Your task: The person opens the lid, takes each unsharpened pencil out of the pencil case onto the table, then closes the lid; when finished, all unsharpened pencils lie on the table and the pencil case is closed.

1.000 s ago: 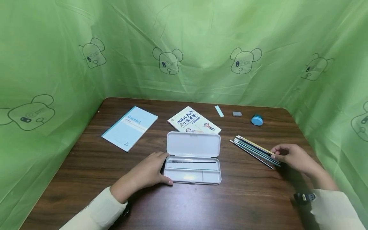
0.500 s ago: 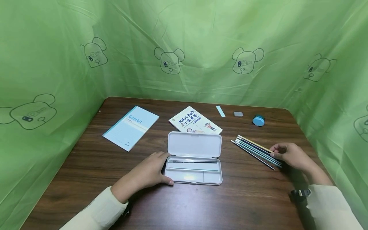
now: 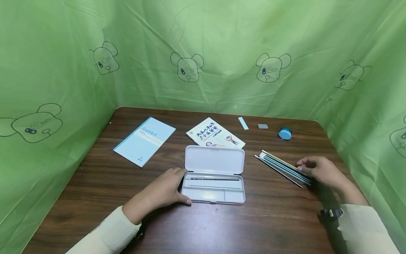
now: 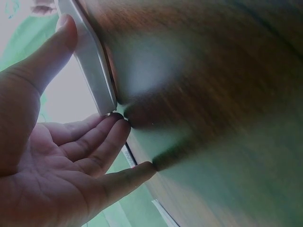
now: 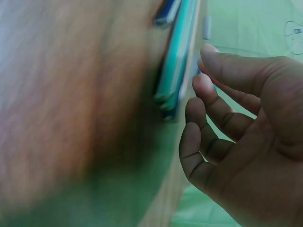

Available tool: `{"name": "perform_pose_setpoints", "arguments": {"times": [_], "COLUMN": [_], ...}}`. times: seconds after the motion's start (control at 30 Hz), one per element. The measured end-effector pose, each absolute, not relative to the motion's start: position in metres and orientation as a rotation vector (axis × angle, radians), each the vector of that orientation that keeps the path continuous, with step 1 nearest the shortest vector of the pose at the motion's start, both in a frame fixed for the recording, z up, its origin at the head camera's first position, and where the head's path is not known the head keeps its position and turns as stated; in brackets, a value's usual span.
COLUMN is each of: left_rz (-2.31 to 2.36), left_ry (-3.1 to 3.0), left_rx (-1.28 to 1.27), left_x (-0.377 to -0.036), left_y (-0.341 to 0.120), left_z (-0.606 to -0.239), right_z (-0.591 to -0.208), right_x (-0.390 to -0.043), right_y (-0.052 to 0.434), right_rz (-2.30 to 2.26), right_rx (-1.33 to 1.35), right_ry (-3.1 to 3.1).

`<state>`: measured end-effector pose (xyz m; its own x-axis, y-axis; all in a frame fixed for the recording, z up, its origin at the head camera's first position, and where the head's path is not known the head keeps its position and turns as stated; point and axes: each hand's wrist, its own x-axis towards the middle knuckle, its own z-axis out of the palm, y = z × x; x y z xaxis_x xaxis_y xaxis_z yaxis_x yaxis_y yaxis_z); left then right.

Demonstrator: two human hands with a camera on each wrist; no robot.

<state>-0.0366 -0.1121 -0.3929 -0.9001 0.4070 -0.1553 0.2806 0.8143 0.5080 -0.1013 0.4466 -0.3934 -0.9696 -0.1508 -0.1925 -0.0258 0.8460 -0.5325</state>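
Pencil case, lid up, braced between thumb and fingers of the left hand, has at least one dark pencil inside; other pencils lie loose just left of the right hand, fingertips bunched, grip unclear.

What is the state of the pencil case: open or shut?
The pencil case is open: its lid stands raised at the back, and the compartments show.

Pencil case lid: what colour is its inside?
The lid is plain whitish inside; the head view shows it best.
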Motion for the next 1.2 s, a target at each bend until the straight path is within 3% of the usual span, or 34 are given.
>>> {"name": "perform_pose_setpoints", "arguments": {"times": [0.2,0.37,0.7,1.2], "left_rz": [0.702,0.697,0.689,0.703], "left_ry": [2.747,2.753,2.756,2.749], "left_rx": [0.529,0.528,0.519,0.530], "left_x": [-0.036,-0.036,-0.036,-0.037], "left_y": [-0.113,-0.113,-0.113,-0.112], "left_z": [-0.391,-0.391,-0.391,-0.390], "right_z": [-0.371,-0.355,-0.371,-0.386], "right_x": [-0.101,-0.095,-0.073,-0.068], "right_y": [0.400,0.340,0.231,0.200], "right_rz": [-0.774,-0.789,-0.862,-0.712], "right_rx": [-0.249,-0.491,-0.886,-0.991], "right_ry": [2.885,2.973,2.675,2.497]}}
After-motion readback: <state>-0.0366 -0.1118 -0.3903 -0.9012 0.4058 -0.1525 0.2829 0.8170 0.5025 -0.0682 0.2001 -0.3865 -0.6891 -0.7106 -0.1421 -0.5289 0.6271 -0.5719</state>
